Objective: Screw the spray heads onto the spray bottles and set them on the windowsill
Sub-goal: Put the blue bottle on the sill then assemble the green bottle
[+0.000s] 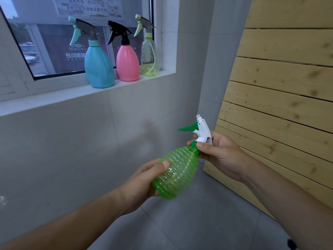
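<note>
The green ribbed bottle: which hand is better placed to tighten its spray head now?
The right hand. Its fingers already pinch the collar under the white spray head, while the left hand wraps the green ribbed bottle body and can likely hold it steady.

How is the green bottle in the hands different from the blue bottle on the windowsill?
The green bottle is see-through and ribbed; the blue bottle is solid-coloured and smoother. The green bottle is tilted, held by the left hand at its body and the right hand at its neck; the blue bottle stands upright on the windowsill. The green bottle's spray head is white with a green trigger; the blue bottle's is grey and teal. Both have trigger spray heads on top.
</note>
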